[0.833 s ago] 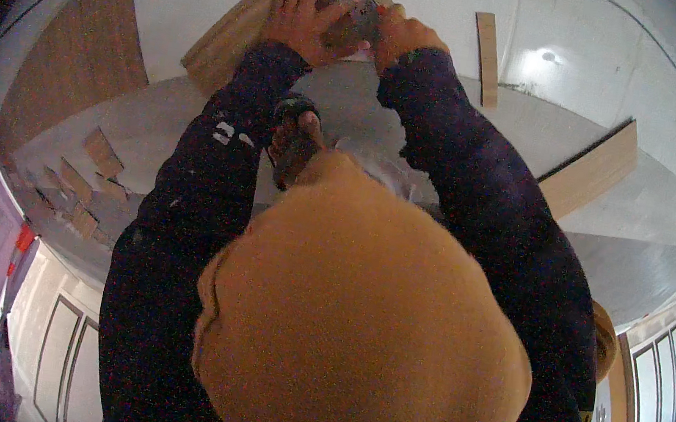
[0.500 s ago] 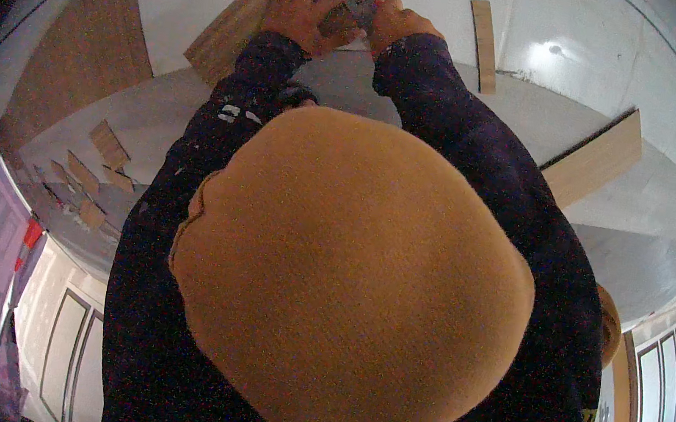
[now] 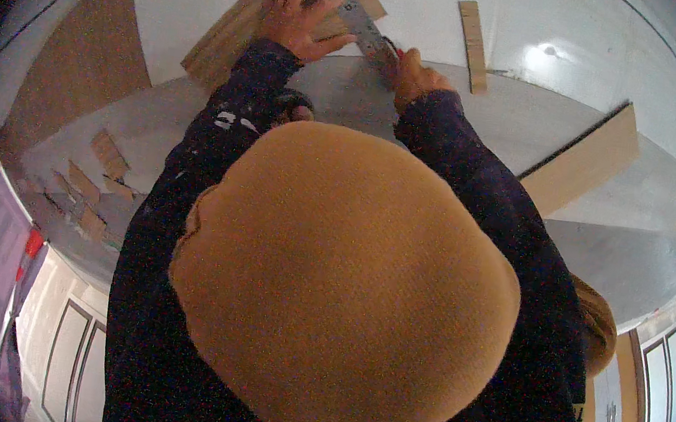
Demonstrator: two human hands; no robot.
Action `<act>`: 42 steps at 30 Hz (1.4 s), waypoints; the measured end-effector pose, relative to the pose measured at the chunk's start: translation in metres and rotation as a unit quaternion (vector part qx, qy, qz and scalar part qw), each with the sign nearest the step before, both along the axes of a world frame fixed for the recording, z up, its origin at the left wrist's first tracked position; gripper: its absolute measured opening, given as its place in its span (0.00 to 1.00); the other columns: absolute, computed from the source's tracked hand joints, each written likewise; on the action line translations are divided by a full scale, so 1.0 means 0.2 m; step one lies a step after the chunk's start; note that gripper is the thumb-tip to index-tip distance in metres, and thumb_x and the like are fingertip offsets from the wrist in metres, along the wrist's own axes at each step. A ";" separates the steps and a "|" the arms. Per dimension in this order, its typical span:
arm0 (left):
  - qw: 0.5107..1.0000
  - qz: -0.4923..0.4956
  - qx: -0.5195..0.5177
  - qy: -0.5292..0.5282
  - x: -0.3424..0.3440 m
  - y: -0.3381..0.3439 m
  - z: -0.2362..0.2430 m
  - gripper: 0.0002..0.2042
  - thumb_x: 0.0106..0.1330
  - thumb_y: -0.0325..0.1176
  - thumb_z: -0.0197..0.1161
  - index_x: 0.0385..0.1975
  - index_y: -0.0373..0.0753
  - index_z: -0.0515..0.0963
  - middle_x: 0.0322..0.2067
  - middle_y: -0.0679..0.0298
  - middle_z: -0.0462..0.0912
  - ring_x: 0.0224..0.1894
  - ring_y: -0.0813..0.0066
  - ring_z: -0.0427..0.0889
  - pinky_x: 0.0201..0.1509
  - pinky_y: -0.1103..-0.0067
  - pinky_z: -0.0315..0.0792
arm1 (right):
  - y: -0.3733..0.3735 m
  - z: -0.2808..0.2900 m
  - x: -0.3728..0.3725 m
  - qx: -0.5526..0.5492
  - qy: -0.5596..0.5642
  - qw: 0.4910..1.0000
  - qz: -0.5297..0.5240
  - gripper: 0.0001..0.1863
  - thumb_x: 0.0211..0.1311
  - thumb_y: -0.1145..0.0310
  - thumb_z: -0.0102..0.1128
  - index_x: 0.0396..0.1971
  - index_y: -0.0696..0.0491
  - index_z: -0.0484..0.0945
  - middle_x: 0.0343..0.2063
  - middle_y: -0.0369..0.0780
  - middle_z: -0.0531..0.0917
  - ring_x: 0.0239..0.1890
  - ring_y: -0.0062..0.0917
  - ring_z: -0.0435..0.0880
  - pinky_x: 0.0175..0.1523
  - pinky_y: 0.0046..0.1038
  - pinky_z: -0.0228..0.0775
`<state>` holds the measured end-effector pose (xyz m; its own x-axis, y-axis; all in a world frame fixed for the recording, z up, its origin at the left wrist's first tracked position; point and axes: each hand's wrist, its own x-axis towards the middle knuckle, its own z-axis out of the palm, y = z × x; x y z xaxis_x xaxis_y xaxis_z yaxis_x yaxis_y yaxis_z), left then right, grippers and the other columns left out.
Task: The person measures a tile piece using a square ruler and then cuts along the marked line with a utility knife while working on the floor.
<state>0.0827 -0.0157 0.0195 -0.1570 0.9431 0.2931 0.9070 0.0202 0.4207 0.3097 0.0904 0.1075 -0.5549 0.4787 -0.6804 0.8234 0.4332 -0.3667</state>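
Right hand (image 3: 422, 81) nearer the body, grey straightedge (image 3: 356, 20) across grained brown plank (image 3: 233, 33)

Left hand (image 3: 297, 25) splayed — right hand (image 3: 419, 79) curled — both arms (image 3: 492, 176) stretched forward

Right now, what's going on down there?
A person's left hand is spread over a wood-look plank and the edge of a grey metal ruler lying across it. The right hand, near the ruler's lower end, grips a small tool showing a bit of red; its kind is unclear. A narrow strip and a wider board lie to the right, with small offcuts to the left.
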 end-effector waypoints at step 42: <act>1.000 0.015 0.006 0.017 -0.01 0.00 0.07 0.30 0.49 0.62 0.73 0.52 0.58 0.80 0.66 0.63 0.67 0.70 0.48 0.61 0.71 0.48 0.55 | 0.01 -0.05 -0.19 -0.006 0.030 0.999 0.021 0.15 0.74 0.61 0.42 0.49 0.57 0.68 0.40 0.56 0.85 0.43 0.52 0.86 0.44 0.52 0.80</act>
<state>0.0809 -0.0167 0.0336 -0.1740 0.9347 0.3098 0.9202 0.0423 0.3891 0.2717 0.0914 0.0983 -0.6141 0.4461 -0.6511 0.7810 0.4624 -0.4198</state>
